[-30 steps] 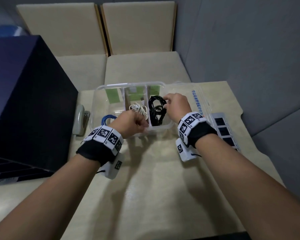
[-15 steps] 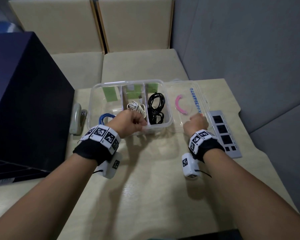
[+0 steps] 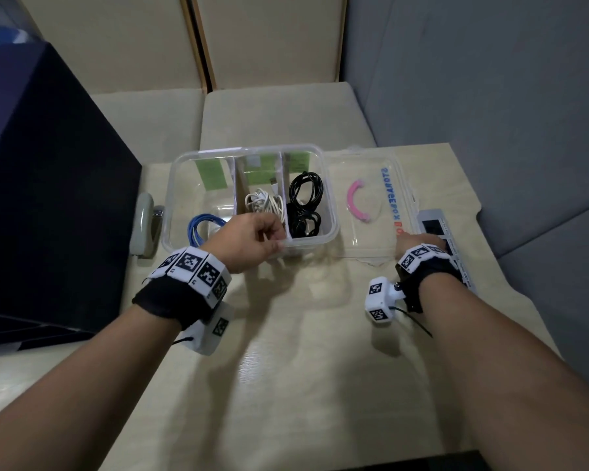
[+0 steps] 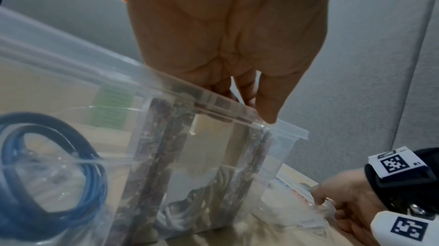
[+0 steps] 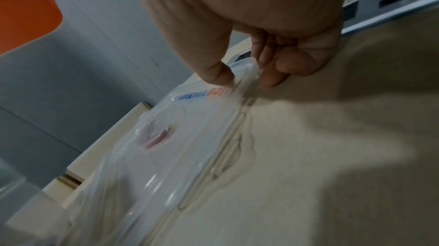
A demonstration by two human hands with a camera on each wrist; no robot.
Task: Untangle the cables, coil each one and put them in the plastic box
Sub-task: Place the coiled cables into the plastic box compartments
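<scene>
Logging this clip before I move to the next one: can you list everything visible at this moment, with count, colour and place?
plastic box: 1, clear, three compartments, on the table
blue cable: 1 coil, left compartment
white cable: 1 coil, middle compartment
black cable: coiled, count unclear, right compartment
green labels: 3, on the box's far wall
lid: 1, clear, pink handle, flat right of the box
stapler: 1, grey-green, left of the box
power strip: 1, grey, right of the lid
dark box: 1, navy, far left
table: 1, beige
left hand: grips the box's near rim
right hand: pinches the lid's near corner
</scene>
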